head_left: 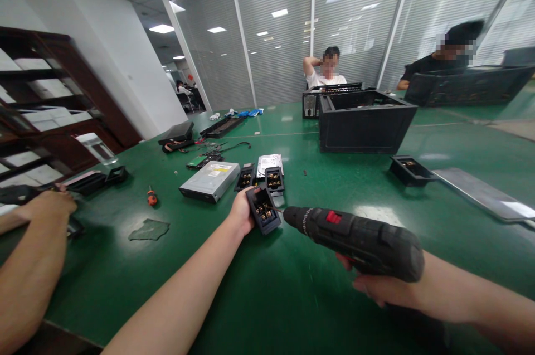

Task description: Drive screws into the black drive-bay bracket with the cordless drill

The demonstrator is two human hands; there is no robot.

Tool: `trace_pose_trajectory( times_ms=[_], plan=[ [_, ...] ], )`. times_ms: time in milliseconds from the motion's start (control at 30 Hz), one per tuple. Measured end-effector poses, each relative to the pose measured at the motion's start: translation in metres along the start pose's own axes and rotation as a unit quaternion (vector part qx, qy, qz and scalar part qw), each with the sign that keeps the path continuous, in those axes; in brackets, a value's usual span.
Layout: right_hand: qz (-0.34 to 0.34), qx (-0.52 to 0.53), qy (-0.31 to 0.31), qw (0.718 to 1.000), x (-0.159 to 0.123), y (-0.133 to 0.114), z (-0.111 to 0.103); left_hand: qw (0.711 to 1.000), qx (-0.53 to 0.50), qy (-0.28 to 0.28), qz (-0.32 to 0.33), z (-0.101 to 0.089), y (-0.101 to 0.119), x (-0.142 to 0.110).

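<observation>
Office rm w/ glass partition (280,48), bookcase (86,87)

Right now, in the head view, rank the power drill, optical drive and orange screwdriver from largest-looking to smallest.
1. Power drill, helped by being nearest the camera.
2. Optical drive.
3. Orange screwdriver.

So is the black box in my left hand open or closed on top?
Open: the black box in your left hand has no cover over its upper face, and brass-coloured parts show inside.

One optical drive (211,180) is lying there; left of it one screwdriver (151,197) is resting, right of it four small boxes (264,211) and one drill (355,238) are showing.
</observation>
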State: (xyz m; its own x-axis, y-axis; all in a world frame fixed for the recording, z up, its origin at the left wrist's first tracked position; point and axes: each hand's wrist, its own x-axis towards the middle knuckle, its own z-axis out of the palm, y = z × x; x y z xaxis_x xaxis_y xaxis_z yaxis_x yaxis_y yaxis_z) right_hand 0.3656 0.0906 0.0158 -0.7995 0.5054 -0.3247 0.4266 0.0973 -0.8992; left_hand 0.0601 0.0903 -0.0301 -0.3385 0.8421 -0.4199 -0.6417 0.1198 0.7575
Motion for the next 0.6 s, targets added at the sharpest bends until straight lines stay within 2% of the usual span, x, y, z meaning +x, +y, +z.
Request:
trace_pose_trajectory(
  times_ms=[600],
  plan=[
    [-0.001, -0.003, 0.001, 1.0, -0.0017, -0.0027, -0.0005, 1.0, 0.002, 0.004, 0.01, 0.0049, 0.0007, -0.0047]
  ],
)
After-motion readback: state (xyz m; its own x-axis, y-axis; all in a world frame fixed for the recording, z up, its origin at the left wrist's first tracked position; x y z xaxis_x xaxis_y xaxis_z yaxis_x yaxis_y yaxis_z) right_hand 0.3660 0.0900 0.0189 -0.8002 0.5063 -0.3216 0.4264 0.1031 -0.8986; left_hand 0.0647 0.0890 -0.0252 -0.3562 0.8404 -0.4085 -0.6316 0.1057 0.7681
